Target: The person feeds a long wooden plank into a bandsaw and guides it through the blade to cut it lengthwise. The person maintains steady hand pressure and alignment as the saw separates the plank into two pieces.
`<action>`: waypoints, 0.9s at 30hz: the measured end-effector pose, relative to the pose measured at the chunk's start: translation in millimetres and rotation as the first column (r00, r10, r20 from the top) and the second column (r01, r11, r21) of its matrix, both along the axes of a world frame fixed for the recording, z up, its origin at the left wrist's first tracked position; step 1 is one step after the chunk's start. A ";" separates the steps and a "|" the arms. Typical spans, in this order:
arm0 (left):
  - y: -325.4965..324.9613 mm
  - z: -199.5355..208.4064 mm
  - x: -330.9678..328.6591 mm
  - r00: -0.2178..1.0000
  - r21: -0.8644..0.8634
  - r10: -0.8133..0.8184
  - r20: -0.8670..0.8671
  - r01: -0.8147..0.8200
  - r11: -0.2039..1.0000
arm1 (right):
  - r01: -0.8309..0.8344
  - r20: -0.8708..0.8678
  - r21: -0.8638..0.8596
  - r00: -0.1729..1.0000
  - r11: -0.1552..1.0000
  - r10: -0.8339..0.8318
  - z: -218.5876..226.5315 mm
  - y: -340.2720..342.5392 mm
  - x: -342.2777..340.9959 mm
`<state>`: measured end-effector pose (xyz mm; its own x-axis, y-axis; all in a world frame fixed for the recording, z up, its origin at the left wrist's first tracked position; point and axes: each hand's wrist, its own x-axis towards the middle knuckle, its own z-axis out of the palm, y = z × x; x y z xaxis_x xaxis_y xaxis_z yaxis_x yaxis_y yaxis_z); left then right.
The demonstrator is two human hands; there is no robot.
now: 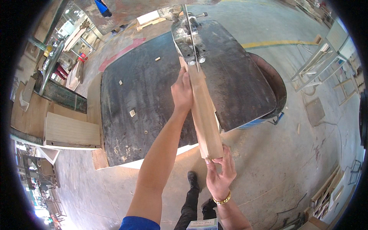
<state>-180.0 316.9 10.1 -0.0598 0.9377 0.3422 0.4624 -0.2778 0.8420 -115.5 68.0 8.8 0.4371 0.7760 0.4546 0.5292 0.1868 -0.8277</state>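
A long pale wooden board (204, 111) lies on the dark metal table of a band saw, its far end at the thin upright blade (191, 38). The metal blade guide (184, 36) sits just above that end. My left hand (181, 91) presses against the board's left side close to the blade, fingers wrapped along its edge. At the near end, which overhangs the table, my right hand (220, 172) grips the board with thumb and fingers; a gold bracelet is on that wrist.
Small wood offcuts (132, 113) are scattered on the saw table (149, 88). A wooden block (72, 130) stands at the left. Behind the table's right edge is a rounded metal bin (274, 82). Metal frames (322, 57) stand at the right, and wood pieces (326, 191) lie at lower right.
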 end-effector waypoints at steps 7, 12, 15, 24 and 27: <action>-2.5 1.8 1.7 1.000 -0.024 -0.005 0.008 0.005 1.000 | 0.024 0.025 0.002 0.999 1.000 -0.024 -0.8 -0.4 -1.1; -0.3 -0.9 -0.5 1.000 0.050 -0.021 0.018 0.020 0.999 | 0.002 0.023 0.015 1.000 1.000 -0.003 -0.6 2.0 -0.8; -0.1 -1.3 0.1 1.000 0.049 -0.016 0.020 0.015 0.999 | 0.011 0.037 0.035 0.999 0.999 -0.012 0.0 3.8 -1.0; -0.5 -0.7 0.7 0.999 0.030 -0.013 0.029 0.012 0.999 | -0.009 0.011 -0.010 1.000 1.000 0.009 -4.5 5.2 -1.8; 0.2 -0.8 1.1 0.999 0.028 -0.011 0.035 0.010 1.000 | -0.019 0.002 0.003 1.000 1.000 0.019 -7.2 5.4 -1.4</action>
